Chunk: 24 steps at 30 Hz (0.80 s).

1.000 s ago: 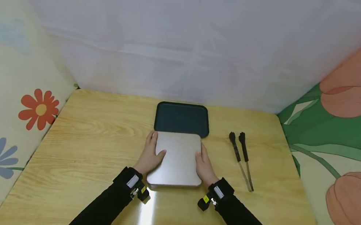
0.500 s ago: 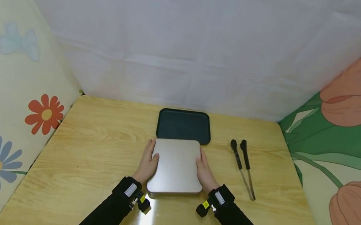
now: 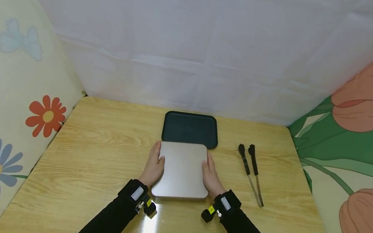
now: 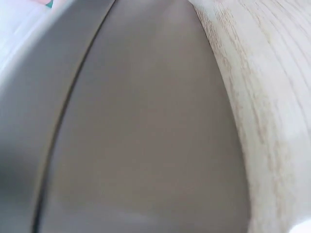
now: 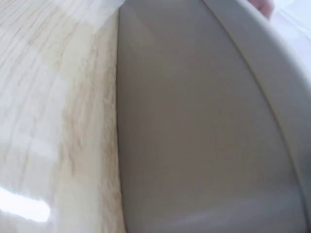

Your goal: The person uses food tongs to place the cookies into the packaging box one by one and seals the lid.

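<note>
A square silver metal tin with a lid [image 3: 182, 171] sits in the middle of the table. My left hand [image 3: 153, 169] holds its left side, thumb at the lid's edge and fingers along the wall. On the opposite side, my right hand [image 3: 212, 177] grips the tin in the same way. The left wrist view is filled by the tin's side wall [image 4: 146, 121], with the lid seam running along it. In the right wrist view the wall [image 5: 194, 121] meets the wooden surface, and a bit of a finger [image 5: 264, 7] shows at the top. The tin's contents are hidden.
Right behind the tin lies a dark rectangular tray [image 3: 190, 128]. To the right are tongs [image 3: 252, 174] with black tips, lying spread on the wooden table [image 3: 108, 150]. A white cloth backdrop [image 3: 193, 49] closes off the far edge, with flower-patterned panels at both sides.
Both hands stay on the tin. My left thumb has drawn back from the lid's top toward its edge. The head view has shifted slightly; the tray and tongs keep their places.
</note>
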Tool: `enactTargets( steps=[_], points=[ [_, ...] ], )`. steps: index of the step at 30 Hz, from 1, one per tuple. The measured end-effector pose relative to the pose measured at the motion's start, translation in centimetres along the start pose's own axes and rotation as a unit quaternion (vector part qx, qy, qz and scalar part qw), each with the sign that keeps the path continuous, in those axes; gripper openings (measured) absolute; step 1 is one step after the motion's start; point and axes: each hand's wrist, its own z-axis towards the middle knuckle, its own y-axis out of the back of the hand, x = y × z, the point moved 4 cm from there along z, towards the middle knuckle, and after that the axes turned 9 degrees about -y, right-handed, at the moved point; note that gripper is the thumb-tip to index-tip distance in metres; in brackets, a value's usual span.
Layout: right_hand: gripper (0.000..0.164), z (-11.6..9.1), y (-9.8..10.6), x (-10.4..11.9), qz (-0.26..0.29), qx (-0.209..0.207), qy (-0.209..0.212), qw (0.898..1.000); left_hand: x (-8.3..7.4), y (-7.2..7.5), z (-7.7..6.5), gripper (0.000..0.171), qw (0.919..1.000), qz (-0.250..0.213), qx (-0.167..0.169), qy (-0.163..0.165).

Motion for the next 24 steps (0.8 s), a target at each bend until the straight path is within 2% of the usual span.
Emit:
enactTargets(
  steps=[5,10,13,19,24],
  points=[
    [0.053,0.1,0.1,-0.6,0.014,-0.003,-0.015,1.0,0.2,-0.1,-0.2,0.059,0.9993,-0.028,0.007,0.024],
    [0.06,0.0,0.7,-1.0,0.03,0.012,-0.023,0.999,0.6,0.0,-0.7,0.062,0.9938,-0.076,0.012,0.081],
    [0.066,-0.3,1.7,-1.4,0.042,0.005,-0.038,0.998,1.1,0.3,-1.2,0.06,0.9901,-0.082,0.025,0.111],
    [0.077,-0.9,2.8,-3.0,0.085,0.002,-0.049,0.995,2.2,1.6,-2.2,0.058,0.9894,-0.06,0.057,0.12],
    [0.073,-0.8,2.4,-4.2,0.102,0.011,-0.047,0.994,3.1,2.5,-2.6,0.061,0.9898,-0.038,0.065,0.121]
  ],
)
